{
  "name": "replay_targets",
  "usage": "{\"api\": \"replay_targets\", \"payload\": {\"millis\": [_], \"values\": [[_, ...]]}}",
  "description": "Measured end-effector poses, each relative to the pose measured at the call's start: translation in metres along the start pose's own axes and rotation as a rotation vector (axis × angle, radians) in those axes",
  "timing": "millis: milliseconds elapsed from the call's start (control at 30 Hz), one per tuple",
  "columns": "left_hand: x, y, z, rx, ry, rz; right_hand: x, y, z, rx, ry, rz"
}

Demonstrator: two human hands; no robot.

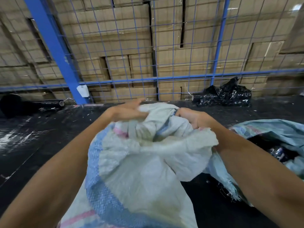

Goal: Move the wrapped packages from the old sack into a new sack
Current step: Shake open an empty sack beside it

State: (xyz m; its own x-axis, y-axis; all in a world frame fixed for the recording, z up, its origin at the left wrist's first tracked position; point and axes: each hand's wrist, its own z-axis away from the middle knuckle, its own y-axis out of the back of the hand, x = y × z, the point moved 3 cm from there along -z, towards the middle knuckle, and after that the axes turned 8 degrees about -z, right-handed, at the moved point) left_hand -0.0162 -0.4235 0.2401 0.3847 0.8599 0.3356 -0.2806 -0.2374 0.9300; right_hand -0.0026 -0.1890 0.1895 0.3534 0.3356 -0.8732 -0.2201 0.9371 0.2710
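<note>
A full white woven sack [143, 171] with blue and pink stripes stands upright right in front of me. Its mouth is bunched together at the top. My left hand [127, 111] grips the gathered fabric on the left side of the mouth. My right hand [193, 118] clutches the fabric on the right side. A second, pale blue woven sack [278, 134] lies open on the floor at the right, with dark wrapped packages [278, 153] visible inside it. What the upright sack holds is hidden.
The floor is covered with black sheeting [41, 142]. A blue wire-mesh fence [148, 79] runs across the back with stacked cardboard boxes [181, 63] behind it. Crumpled black plastic [227, 94] lies at the fence's foot on the right, and a roll of black film [32, 103] on the left.
</note>
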Motion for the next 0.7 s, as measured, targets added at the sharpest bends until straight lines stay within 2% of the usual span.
{"api": "replay_targets", "payload": {"millis": [33, 100, 133, 167, 233, 300, 367, 433, 500, 600, 700], "values": [[0.018, -0.005, -0.005, -0.022, -0.083, 0.087, -0.004, -0.002, -0.002, -0.025, 0.008, -0.119], [0.042, -0.012, -0.014, 0.017, -0.129, -0.073, -0.018, -0.008, -0.003, -0.036, 0.067, -0.240], [0.038, -0.013, -0.022, 0.098, -0.061, -0.170, -0.027, -0.006, -0.001, 0.006, 0.183, -0.147], [0.031, -0.009, -0.026, 0.196, 0.033, -0.189, -0.038, -0.008, 0.006, 0.083, 0.338, 0.055], [0.014, 0.005, -0.029, 0.398, 0.212, -0.101, -0.051, -0.008, 0.019, 0.212, 0.714, 0.462], [0.008, 0.021, -0.028, 0.556, 0.339, 0.022, -0.054, -0.016, 0.029, 0.276, 0.916, 0.721], [0.002, 0.038, -0.030, 0.636, 0.440, 0.305, -0.048, -0.026, 0.022, 0.392, 0.875, 1.077], [-0.003, 0.057, -0.032, 0.694, 0.459, 0.613, -0.034, -0.023, 0.010, 0.537, 0.716, 1.369], [-0.005, 0.076, -0.026, 0.762, 0.467, 0.774, -0.018, -0.008, 0.000, 0.683, 0.495, 1.458], [-0.007, 0.096, -0.014, 0.925, 0.461, 0.897, -0.013, 0.017, -0.006, 0.809, 0.295, 1.341], [-0.003, 0.094, -0.004, 0.923, 0.384, 0.938, -0.017, 0.036, -0.007, 0.905, 0.327, 0.852]]}}
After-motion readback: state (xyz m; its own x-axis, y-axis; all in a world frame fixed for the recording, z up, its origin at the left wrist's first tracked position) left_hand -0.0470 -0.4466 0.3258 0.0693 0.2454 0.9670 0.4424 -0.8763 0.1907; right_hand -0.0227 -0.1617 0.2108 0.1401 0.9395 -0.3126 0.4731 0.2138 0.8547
